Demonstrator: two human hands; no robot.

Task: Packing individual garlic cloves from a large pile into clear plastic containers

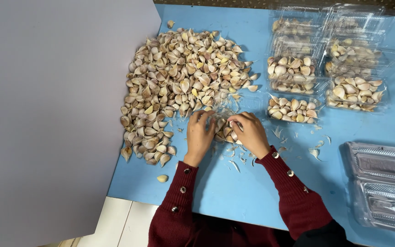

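Across the blue surface [252, 192] a wide heap of garlic cloves [179, 77] is spreading from the far middle down toward the left edge, with one stray clove [162, 178] lying alone near the front edge. Bits of papery skin [280, 135] are lying scattered around the near side of the heap and to the right of the hands. Along the left, a plain grey panel [51, 119] is covering that whole side of the view.

Both hands are working close together at the near edge of the heap. The left hand [200, 132] is curling inward with its fingers bent over a small clear tray [225, 128] that is holding a few cloves. The right hand [252, 132] is curling over the tray's right side, its fingertips pinching at the rim or at a clove; which one cannot be told. Both forearms are reaching up from the bottom edge in dark red sleeves [293, 192] with small round buttons.

Farther right, several clear plastic boxes [293, 73] filled with cloves are sitting in two rows, some closed, the far ones stacked and harder to read. Two of the nearest, [292, 110] and [355, 93], are showing cloves packed tight. At the near right corner, empty clear boxes [382, 183] are lying open side by side.
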